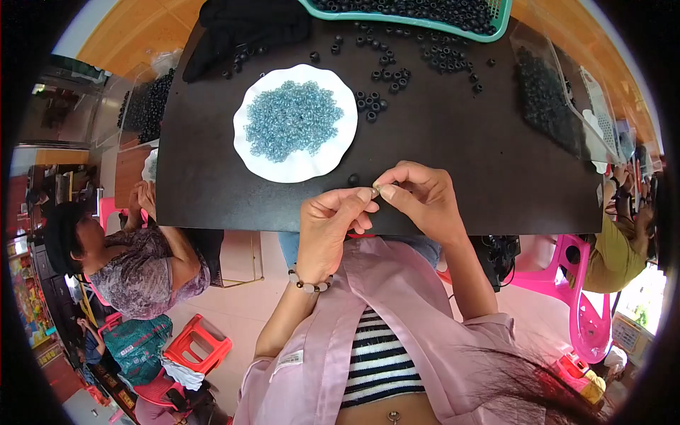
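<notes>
Near the table's front edge, my left hand [331,218] and my right hand [426,202] meet, thumbs and forefingers pinched together. Between their fingertips is something tiny, too small to make out. A dark round bead [354,180] lies on the table just beyond my left fingers. Farther off and to the left stands a white scalloped plate [304,171], heaped with small, clear blue-grey beads [294,119]. Loose black beads [391,75] with wide holes are scattered past the plate. A bracelet of dark and pale beads [309,287] circles my left wrist.
Along the far edge sits a green basket [501,28] of black beads beside a black cloth [244,32]. A clear box [545,106] of black beads stands at the right. People sit left [152,273] and right [613,258]. A red stool [198,345] is behind left.
</notes>
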{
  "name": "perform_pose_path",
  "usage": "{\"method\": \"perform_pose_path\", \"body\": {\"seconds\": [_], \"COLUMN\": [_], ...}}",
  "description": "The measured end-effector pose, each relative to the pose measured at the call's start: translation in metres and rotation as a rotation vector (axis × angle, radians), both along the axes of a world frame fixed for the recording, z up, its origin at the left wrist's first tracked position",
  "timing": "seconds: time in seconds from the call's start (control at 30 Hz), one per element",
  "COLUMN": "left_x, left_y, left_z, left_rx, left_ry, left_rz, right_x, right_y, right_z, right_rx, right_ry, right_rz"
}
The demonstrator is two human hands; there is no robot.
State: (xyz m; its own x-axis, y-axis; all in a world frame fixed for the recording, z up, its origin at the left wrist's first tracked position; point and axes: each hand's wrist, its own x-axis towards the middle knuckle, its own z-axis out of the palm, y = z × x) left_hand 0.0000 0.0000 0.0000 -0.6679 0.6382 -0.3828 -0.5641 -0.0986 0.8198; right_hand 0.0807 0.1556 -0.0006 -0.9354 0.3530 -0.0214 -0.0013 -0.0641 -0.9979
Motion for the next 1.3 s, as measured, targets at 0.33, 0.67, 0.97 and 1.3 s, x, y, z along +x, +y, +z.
{"method": "perform_pose_path", "body": {"seconds": [0.33,0.67,0.97,1.3], "left_x": [0.000,-0.001,-0.002,0.001], "left_y": [-0.002,-0.004,-0.005,-0.008], "left_z": [0.003,0.003,0.000,-0.022], "left_rx": [0.018,0.011,0.002,-0.365], "left_ry": [-0.012,-0.001,-0.004,0.825], "left_rz": [0.003,0.011,-0.001,0.198], "right_x": [-0.001,-0.002,-0.002,0.004], "right_y": [-0.006,-0.008,-0.006,0.008], "right_z": [0.010,0.013,0.011,-0.014], "right_rx": [0.335,0.423,0.427,0.462], "right_ry": [0.092,0.123,0.114,-0.036], "right_rz": [-0.077,-0.092,-0.054,-0.228]}}
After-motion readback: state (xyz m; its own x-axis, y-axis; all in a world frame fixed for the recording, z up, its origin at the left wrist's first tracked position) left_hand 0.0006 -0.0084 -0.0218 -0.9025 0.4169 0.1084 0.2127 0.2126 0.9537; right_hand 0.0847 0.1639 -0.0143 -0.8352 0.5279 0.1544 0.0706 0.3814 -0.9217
